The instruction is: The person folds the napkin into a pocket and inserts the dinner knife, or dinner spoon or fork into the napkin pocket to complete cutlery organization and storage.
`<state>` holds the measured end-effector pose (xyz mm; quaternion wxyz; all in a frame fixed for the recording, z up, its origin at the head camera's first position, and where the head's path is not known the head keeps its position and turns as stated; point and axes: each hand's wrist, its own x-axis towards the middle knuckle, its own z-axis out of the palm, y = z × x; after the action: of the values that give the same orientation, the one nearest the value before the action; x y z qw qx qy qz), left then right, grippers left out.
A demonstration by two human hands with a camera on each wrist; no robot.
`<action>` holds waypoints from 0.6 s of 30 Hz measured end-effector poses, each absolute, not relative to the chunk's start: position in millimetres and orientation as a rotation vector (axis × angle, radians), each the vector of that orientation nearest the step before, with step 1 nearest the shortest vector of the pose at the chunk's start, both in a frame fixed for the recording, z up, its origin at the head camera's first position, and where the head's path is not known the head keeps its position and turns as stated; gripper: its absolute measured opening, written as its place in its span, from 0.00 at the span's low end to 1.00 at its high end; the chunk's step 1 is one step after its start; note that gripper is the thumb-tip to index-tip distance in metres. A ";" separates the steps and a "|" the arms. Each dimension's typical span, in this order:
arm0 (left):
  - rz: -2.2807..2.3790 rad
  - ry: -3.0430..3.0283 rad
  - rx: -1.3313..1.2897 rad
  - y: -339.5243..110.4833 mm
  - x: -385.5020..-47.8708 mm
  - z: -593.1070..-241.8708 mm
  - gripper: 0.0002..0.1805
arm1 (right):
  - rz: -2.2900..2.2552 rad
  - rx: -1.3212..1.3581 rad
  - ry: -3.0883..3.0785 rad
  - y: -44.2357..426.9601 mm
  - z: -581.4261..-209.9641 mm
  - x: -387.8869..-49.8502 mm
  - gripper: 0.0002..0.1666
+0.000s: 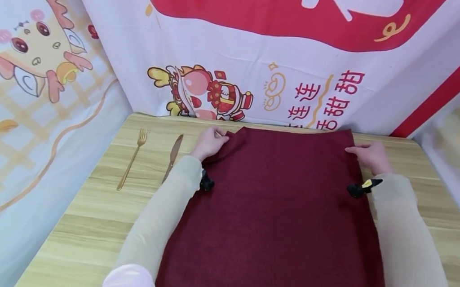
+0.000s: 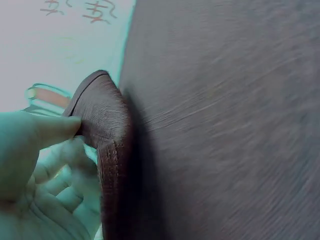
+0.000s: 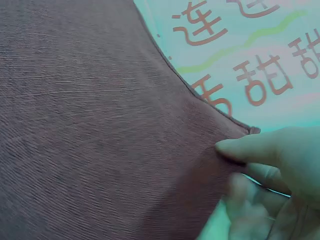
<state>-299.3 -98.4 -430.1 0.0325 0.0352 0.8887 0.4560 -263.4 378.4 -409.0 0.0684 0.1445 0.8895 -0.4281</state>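
A dark red cloth (image 1: 280, 219) stretches from the table's far edge toward the person in the head view. The left hand (image 1: 210, 143) pinches its far left corner between thumb and fingers. In the left wrist view that corner of the cloth (image 2: 102, 107) folds over beside the thumb. At the far right, the right hand (image 1: 368, 156) pinches the cloth near its other corner. The right wrist view shows the right thumb (image 3: 250, 149) on top of the cloth, with fingers under its edge. The near end of the cloth runs out of the head view.
A gold fork (image 1: 133, 158) and a gold knife (image 1: 174, 155) lie on the wooden table (image 1: 86, 222), left of the cloth. The left sleeve partly covers the knife. Printed fabric walls (image 1: 222, 39) stand behind and at both sides of the table.
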 end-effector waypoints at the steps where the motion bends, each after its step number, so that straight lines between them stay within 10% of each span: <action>1: 1.481 2.700 0.089 -100.6 -299.4 -428.3 0.12 | -1.315 0.404 2.672 379.6 -406.0 -263.2 0.35; 18: 1.954 2.567 0.063 -142.7 -301.5 -402.1 0.09 | -1.698 0.320 2.434 390.6 -374.6 -252.8 0.19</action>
<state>-301.5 -142.7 -402.1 -0.0427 0.0195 0.7948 0.6051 -252.8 390.6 -374.6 0.0780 0.1068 0.8129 -0.5672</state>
